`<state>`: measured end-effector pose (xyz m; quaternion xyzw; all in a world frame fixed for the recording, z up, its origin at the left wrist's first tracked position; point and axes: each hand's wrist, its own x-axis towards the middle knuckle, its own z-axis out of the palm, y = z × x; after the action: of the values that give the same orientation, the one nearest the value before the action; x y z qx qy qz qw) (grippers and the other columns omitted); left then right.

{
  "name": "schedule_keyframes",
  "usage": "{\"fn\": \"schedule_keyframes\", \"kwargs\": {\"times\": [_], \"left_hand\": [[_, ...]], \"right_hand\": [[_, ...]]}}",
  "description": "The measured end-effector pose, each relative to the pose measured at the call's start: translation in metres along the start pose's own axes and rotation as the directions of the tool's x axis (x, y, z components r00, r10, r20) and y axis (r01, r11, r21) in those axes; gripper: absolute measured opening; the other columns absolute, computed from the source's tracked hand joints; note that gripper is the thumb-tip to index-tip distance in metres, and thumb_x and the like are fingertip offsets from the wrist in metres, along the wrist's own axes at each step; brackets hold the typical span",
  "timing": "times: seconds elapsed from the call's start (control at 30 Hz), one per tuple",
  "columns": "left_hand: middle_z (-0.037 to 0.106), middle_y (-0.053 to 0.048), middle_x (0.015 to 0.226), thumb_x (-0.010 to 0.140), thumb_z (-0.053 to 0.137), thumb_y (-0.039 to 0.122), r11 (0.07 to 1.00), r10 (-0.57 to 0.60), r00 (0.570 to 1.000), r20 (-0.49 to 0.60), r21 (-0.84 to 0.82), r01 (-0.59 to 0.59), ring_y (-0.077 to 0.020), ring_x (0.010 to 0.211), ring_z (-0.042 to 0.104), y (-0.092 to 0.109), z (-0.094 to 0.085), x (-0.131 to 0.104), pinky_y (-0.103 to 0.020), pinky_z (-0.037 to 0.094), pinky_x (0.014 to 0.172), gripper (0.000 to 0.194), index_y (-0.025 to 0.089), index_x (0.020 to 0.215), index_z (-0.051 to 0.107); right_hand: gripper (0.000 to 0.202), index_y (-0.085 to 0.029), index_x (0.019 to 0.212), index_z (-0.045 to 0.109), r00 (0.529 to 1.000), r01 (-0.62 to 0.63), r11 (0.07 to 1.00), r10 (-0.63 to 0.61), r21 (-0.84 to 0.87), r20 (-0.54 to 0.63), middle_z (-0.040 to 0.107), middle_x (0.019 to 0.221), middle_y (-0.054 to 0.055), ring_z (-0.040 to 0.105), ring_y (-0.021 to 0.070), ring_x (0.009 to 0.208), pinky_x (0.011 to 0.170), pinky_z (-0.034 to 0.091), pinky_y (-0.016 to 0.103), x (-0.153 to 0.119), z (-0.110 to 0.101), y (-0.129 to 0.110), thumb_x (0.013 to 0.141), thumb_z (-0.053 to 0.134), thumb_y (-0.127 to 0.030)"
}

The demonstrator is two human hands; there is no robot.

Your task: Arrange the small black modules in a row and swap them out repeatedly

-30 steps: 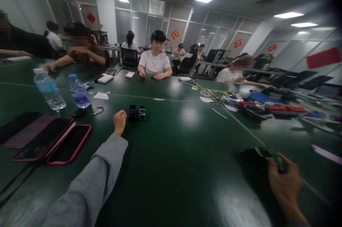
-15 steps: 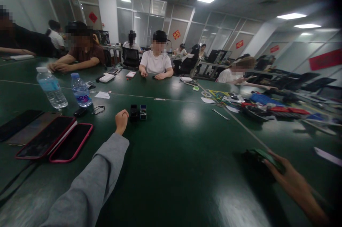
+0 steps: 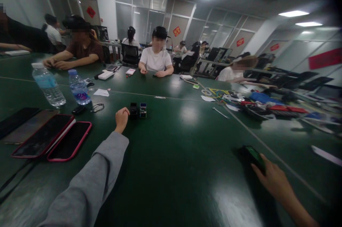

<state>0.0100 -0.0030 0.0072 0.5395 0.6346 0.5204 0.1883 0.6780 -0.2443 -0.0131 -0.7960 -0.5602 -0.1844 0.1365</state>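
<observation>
My left hand (image 3: 122,117) rests on the table, its fingers curled into a fist. What lies inside the fist, if anything, is hidden. Just right of the knuckles stands a small black box-like device (image 3: 133,110); whether they touch I cannot tell. Beside it is a second small device (image 3: 143,110) with a bluish top and electronic parts on its front. At the lower right, my right hand (image 3: 272,175) grips a dark green, rounded object (image 3: 252,156) by its near end, low over the table or on it. Its exact kind is unclear.
Several phones (image 3: 70,141) lie at the left, near two water bottles (image 3: 79,88) and a black cable loop (image 3: 97,107). A wrench (image 3: 220,113) and a cluttered heap of cables and tools (image 3: 267,104) lie right. Across the green table (image 3: 187,148) sits a co-worker (image 3: 156,59).
My right hand has moved left with the dark green object, and the object's far end now points more forward. My left fist stays beside the small devices. The view has shifted slightly.
</observation>
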Motion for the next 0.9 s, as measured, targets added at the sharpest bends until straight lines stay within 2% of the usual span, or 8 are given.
{"fn": "schedule_keyframes", "kwargs": {"times": [0.1,0.2,0.37,0.5,0.6,0.7,0.77,0.9], "left_hand": [[0.057,-0.001,0.061,0.07,0.038,0.017,1.0,0.0,1.0,0.003,-0.001,0.0,-0.018,0.066,0.054,-0.001,0.001,0.001,-0.029,0.037,0.067,0.022,0.022,0.057,0.055],[0.057,-0.001,0.061,0.07,0.038,0.017,1.0,-0.001,1.0,0.009,-0.003,0.001,-0.0181,0.066,0.054,-0.001,0.0,0.0,-0.03,0.037,0.067,0.022,0.022,0.057,0.055],[0.057,-0.001,0.062,0.07,0.039,0.017,1.0,0.001,1.0,0.002,0.003,-0.001,-0.0183,0.067,0.054,0.0,-0.001,-0.001,-0.03,0.037,0.068,0.021,0.022,0.057,0.055],[0.06,-0.001,0.064,0.072,0.039,0.015,1.0,0.003,1.0,-0.01,0.003,-0.003,-0.0185,0.069,0.055,0.002,-0.001,-0.002,-0.029,0.039,0.07,0.023,0.022,0.058,0.056],[0.064,-0.001,0.07,0.076,0.04,0.015,1.0,0.011,1.0,-0.025,0.005,-0.011,-0.0181,0.069,0.056,0.004,-0.001,-0.003,-0.028,0.039,0.069,0.024,0.022,0.065,0.061],[0.066,-0.001,0.073,0.082,0.038,0.016,0.997,0.045,0.998,-0.04,0.063,-0.042,-0.0172,0.066,0.056,0.007,-0.001,-0.005,-0.028,0.039,0.067,0.031,0.023,0.08,0.068],[0.068,-0.001,0.074,0.085,0.038,0.017,0.989,0.091,0.996,-0.012,0.118,-0.089,-0.0173,0.065,0.056,0.008,0.0,-0.006,-0.028,0.038,0.067,0.035,0.024,0.086,0.072],[0.072,-0.002,0.081,0.086,0.041,0.017,0.967,0.154,0.988,0.033,0.199,-0.157,-0.0181,0.071,0.06,0.01,0.001,-0.008,-0.028,0.038,0.07,0.036,0.026,0.085,0.075]], "right_hand": [[0.082,0.007,0.141,0.037,0.987,-0.025,1.0,0.026,-0.008,0.156,0.058,0.104,0.033,0.063,0.0409,0.096,0.085,0.048,0.053,0.002,-0.009,-0.054,0.089,0.03,-0.055],[0.074,0.004,0.143,0.036,0.97,0.089,0.991,-0.108,0.096,0.217,0.057,0.108,0.028,0.063,0.036,0.097,0.087,0.051,0.048,0.003,-0.022,-0.148,0.091,0.034,-0.049],[0.063,-0.01,0.149,0.03,0.849,0.427,0.817,-0.509,0.388,0.138,0.054,0.117,0.02,0.059,0.0299,0.102,0.087,0.052,0.043,0.019,-0.029,-0.339,0.097,0.036,-0.044],[0.06,-0.011,0.146,0.034,0.845,0.444,0.752,-0.533,0.488,0.053,0.053,0.12,0.022,0.055,0.0328,0.108,0.09,0.049,0.05,0.053,-0.009,-0.45,0.098,0.036,-0.047],[0.063,-0.013,0.149,0.029,0.889,0.405,0.705,-0.453,0.582,-0.069,0.043,0.136,0.024,0.041,0.0371,0.128,0.101,0.038,0.06,0.07,0.004,-0.485,0.099,0.033,-0.051],[0.062,-0.018,0.153,0.021,0.869,0.475,0.645,-0.452,0.598,-0.203,0.029,0.152,0.018,0.026,0.0341,0.141,0.112,0.025,0.06,0.068,0.004,-0.489,0.1,0.033,-0.048],[0.059,-0.022,0.154,0.019,0.807,0.567,0.582,-0.533,0.583,-0.253,0.026,0.156,0.013,0.021,0.0287,0.145,0.116,0.021,0.054,0.059,-0.001,-0.488,0.101,0.033,-0.044],[0.058,-0.024,0.153,0.022,0.601,0.734,0.405,-0.762,0.545,-0.242,0.026,0.159,0.007,0.02,0.0229,0.148,0.119,0.021,0.047,0.045,-0.005,-0.495,0.101,0.038,-0.043]]}}
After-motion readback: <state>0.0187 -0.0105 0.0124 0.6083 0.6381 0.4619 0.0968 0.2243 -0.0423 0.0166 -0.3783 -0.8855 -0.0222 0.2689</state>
